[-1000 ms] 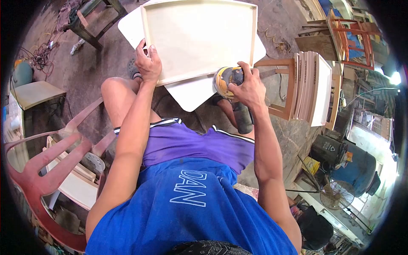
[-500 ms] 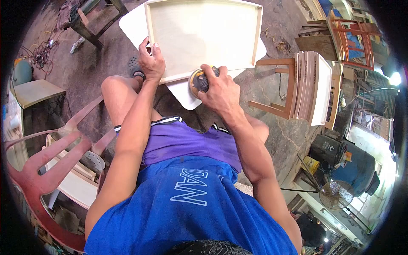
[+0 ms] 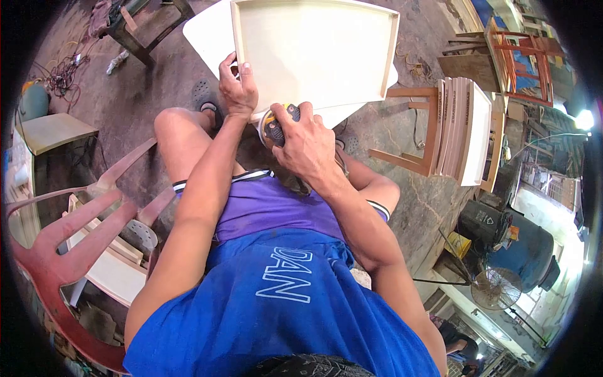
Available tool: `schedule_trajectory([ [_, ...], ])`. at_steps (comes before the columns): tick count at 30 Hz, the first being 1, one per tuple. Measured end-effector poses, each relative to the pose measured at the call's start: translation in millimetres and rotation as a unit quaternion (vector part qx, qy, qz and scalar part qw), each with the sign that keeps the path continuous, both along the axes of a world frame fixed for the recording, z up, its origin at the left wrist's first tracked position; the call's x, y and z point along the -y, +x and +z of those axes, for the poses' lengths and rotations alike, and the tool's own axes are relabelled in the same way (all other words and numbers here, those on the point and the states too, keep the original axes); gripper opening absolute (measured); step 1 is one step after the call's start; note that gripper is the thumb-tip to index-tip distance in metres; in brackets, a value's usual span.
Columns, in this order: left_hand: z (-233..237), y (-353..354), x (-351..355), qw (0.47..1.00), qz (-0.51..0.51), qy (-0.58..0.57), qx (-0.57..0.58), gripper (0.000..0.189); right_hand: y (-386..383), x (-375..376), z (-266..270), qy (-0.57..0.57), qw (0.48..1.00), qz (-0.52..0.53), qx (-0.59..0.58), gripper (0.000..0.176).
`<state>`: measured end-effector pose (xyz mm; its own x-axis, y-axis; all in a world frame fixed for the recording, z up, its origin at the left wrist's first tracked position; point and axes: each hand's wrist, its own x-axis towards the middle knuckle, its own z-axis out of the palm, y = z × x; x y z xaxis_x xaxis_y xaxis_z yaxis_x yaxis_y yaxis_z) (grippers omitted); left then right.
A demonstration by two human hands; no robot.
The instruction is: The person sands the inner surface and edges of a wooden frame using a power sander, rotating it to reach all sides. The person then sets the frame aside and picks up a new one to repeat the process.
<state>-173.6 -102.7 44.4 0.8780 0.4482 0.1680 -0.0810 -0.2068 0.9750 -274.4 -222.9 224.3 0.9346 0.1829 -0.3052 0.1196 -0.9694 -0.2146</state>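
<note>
A pale wooden tray (image 3: 314, 56) with low raised sides rests on a white board (image 3: 209, 30) in front of my knees. My left hand (image 3: 240, 93) is closed around the tray's left side, close to its near corner, thumb on top of the rim. In my right hand (image 3: 309, 143) is a yellow-and-black orbital sander (image 3: 274, 127), gripped from above. The sander sits at the tray's near edge by the left corner, just right of my left wrist. Its pad is partly hidden, so contact with the wood cannot be made out.
On the right, several similar trays (image 3: 461, 125) are stacked on a wooden stool or chair (image 3: 411, 162). A red plastic chair (image 3: 59, 251) stands at the left. Farther off are a fan (image 3: 496, 288), a blue barrel (image 3: 524, 251) and tangled cables (image 3: 61, 78).
My right hand has moved the sander left along the tray's near edge, toward the corner by my left hand. The tray and my left hand appear slightly farther right in view.
</note>
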Motion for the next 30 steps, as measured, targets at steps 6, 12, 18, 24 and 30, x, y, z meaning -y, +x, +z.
schedule_trajectory([
  [6, -6, 0, 8, 0.999, -0.023, -0.049, -0.009, 0.044, -10, -8, -5, 0.011, 1.000, -0.007, 0.012, 0.075],
  [12, -11, -1, 4, 1.000, -0.005, 0.025, 0.008, 0.049, -8, 18, -11, 0.013, 0.997, -0.069, 0.008, 0.069],
  [18, -17, 3, 2, 0.998, 0.021, 0.053, -0.004, 0.048, 1, 96, -11, -0.044, 0.981, -0.186, 0.037, 0.069],
  [24, -17, 6, 0, 0.998, 0.020, 0.054, -0.012, 0.042, 22, 180, -12, -0.081, 0.959, -0.273, 0.004, 0.079],
  [30, -24, 11, -2, 0.999, 0.030, 0.038, -0.008, 0.045, 33, 223, -14, -0.078, 0.957, -0.279, 0.018, 0.084],
])
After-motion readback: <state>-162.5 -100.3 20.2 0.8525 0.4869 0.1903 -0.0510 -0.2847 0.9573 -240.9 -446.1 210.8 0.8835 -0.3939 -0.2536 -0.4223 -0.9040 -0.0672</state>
